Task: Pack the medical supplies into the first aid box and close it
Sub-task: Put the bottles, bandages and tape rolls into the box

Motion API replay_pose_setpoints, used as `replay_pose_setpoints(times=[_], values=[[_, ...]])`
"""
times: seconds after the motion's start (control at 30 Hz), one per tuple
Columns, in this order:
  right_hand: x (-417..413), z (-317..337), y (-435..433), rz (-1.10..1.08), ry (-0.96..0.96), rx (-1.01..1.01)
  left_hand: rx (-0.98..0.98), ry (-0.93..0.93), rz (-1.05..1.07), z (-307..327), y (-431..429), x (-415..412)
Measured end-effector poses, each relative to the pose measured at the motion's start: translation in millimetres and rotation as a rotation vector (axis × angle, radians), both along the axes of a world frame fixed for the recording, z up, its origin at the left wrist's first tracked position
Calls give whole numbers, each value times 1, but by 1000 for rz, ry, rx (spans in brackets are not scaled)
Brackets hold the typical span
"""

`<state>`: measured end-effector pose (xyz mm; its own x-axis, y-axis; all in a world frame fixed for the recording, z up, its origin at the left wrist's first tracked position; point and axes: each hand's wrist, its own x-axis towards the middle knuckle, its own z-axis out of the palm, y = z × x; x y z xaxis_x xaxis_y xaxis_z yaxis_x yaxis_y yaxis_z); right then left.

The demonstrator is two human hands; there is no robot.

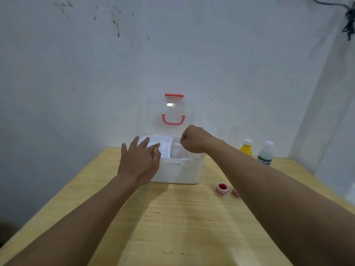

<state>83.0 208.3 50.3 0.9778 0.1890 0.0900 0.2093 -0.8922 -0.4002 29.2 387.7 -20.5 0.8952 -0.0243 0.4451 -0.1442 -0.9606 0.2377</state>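
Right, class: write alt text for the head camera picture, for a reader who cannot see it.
Two bare hands reach over an open white first aid box on a wooden table: the left hand spread at its left edge, the right hand fisted above it. Two tape rolls and two bottles wait to the right.

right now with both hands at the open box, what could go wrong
The right forearm lies directly over the two tape rolls; drawing it back low may sweep them off the table. The clear lid stands upright just behind the right hand, so a bump could drop it onto the fingers.
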Motion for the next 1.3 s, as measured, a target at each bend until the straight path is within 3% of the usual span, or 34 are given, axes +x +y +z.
replay_pose_setpoints(times=[0.43,0.6,0.77,1.0,1.3], values=[[-7,1,12,4,150,212,-11,10,-6,3,1,-1],[-26,16,-11,-11,37,138,37,18,22,8,-1,-5],[-48,28,-42,-38,-83,70,81,-89,26,10,-25,-13],[-64,26,-95,-101,-107,-4,164,-71,8,-2,-53,-13],[-55,14,-144,-205,-178,-287,139,-144,1,-7,-51,-11]])
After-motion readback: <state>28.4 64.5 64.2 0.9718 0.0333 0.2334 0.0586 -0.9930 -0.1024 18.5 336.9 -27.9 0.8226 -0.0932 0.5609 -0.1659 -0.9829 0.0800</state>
